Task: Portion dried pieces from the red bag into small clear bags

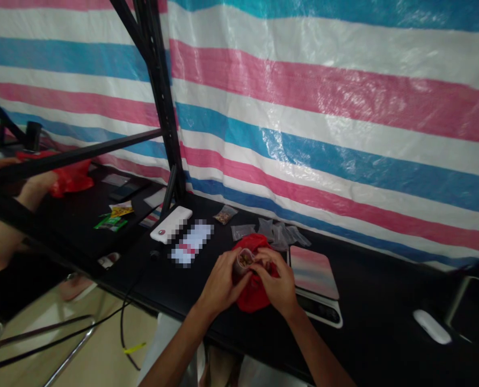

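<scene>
My left hand is closed around a small clear plastic bag, its round mouth facing up and small brown-green pieces showing inside. Close against that mouth, my right hand has its thumb and fingers pinched together; whatever is between them is too small to name. Beneath both hands lies a crumpled red plastic bag, partly hidden by them. A digital kitchen scale with a shiny plate stands just right of my right hand. Several clear zip bags lie behind the red bag.
A filled small bag lies at the back of the black table. A white power bank and a blurred phone are to the left. A white mouse is at right. Beyond a black metal frame, another person's arm reaches toward red plastic.
</scene>
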The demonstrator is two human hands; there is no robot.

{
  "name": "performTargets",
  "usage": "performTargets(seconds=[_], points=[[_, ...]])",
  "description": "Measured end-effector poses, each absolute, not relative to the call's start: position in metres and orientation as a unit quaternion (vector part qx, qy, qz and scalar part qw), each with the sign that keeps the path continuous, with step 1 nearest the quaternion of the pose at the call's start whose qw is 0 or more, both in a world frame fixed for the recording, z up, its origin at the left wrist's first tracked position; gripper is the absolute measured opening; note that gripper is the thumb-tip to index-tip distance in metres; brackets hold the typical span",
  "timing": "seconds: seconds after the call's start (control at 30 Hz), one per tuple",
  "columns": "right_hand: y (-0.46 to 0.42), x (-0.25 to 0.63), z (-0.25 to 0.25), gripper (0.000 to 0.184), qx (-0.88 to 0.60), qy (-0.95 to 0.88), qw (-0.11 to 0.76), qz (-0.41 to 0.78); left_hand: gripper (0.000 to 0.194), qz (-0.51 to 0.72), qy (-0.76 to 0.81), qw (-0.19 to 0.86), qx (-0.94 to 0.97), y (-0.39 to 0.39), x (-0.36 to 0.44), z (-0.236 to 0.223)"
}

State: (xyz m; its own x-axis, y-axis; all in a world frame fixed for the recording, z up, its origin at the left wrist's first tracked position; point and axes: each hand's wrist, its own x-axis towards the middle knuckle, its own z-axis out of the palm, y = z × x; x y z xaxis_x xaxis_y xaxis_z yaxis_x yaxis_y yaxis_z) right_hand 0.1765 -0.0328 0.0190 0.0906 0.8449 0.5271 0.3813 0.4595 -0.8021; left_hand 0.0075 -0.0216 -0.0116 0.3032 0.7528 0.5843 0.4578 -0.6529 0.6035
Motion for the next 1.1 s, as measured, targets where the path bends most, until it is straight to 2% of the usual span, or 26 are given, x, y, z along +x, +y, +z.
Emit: performTargets(seconds=[0.23,0.5,0.63,0.7,0.83,0.9,1.0,1.1], points=[[-0.033,0.176,0.020,0.032,-0.462,-0.639,0.578,0.211,0.054,0.454,0.361,0.194,0.791,-0.021,0.007,-0.013],[-0.029,0.184,0.019,0.030,-0.485,-0.622,0.582,0.198,0.053,0.449,0.398,0.215,0.771,-0.021,0.007,-0.022],[-0.033,0.177,0.019,0.053,-0.451,-0.646,0.546,0.285,0.050,0.444,0.405,0.234,0.765,-0.019,0.006,-0.023],[-0.032,0.175,0.019,0.056,-0.448,-0.637,0.541,0.317,0.053,0.444,0.398,0.226,0.771,-0.019,0.005,-0.024],[-0.026,0.187,0.024,0.052,-0.454,-0.591,0.591,0.309,0.068,0.432,0.393,0.212,0.784,-0.019,0.005,-0.022],[-0.023,0.204,0.030,0.054,-0.464,-0.569,0.617,0.285,0.061,0.434,0.405,0.216,0.775,-0.020,0.006,-0.017],[-0.021,0.241,0.038,0.054,-0.499,-0.544,0.638,0.219,0.042,0.435,0.426,0.228,0.760,-0.021,0.006,-0.007],[-0.024,0.281,0.041,0.055,-0.567,-0.529,0.608,0.169,0.031,0.428,0.438,0.227,0.757,-0.022,0.007,-0.001]])
